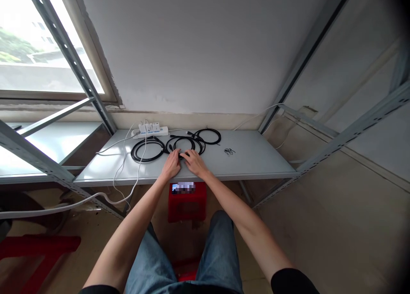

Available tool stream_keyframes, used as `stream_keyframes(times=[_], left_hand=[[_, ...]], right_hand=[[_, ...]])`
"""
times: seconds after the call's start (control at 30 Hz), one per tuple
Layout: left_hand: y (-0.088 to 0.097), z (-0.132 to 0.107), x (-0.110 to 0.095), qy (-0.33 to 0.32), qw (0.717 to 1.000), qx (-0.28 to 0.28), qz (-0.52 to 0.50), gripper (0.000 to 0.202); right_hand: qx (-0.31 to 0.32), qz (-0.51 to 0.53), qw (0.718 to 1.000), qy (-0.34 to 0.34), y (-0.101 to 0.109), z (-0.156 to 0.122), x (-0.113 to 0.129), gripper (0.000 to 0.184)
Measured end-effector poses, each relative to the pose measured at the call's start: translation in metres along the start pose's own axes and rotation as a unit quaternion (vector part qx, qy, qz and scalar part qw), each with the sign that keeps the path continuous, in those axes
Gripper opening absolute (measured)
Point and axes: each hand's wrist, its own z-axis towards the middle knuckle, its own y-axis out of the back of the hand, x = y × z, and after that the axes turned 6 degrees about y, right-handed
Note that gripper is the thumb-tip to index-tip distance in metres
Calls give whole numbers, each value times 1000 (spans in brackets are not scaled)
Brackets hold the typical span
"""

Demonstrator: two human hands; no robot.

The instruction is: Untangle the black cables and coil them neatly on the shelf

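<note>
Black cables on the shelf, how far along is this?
Looks done: the left cable coil and the back cable coil lie in tidy loops on the metal shelf. In hand: the left hand and the right hand are both on the middle cable coil. Left: a small black wire tangle lies untouched, off to the right of the hands.
</note>
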Motion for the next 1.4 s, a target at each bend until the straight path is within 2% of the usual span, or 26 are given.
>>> stream_keyframes(times=[0.1, 0.17, 0.23, 0.53, 0.63, 0.77, 0.93, 1.07, 1.13, 1.27, 1.4], left_hand=[[-2, 1, 9, 16, 998, 13, -58, 87], [-1, 1, 9, 21, 997, 16, -72, 89], [1, 0, 6, 20, 998, 19, -61, 86], [7, -2, -10, -42, 996, 11, 74, 54], [7, -2, -10, -41, 996, 11, 82, 53], [7, -3, -11, -34, 996, 17, 84, 51], [7, -3, -13, -25, 995, 15, 94, 52], [4, -3, -13, -15, 995, 12, 97, 51], [4, -4, -14, -16, 995, 9, 99, 50], [5, -4, -15, -16, 996, 9, 91, 46], [5, -4, -15, -20, 995, 10, 98, 44]], right_hand=[[15, -20, 999, -21, -3, 8, 7, 30], [24, -29, 999, -24, -4, 11, 8, 16], [23, -32, 999, -29, -5, 11, 7, 10], [-32, -6, 997, -69, -12, 7, 2, 24], [-30, 1, 997, -74, -13, 7, 1, 25], [-26, 36, 996, -73, -10, 7, 0, 10], [-20, 66, 995, -68, -10, 9, -1, 9], [-48, 54, 993, -92, -14, 10, -3, 26], [-53, 47, 992, -102, -16, 9, -5, 27], [-39, 60, 992, -100, -16, 8, -6, 11], [-45, 83, 989, -111, -16, 8, -8, 9]])
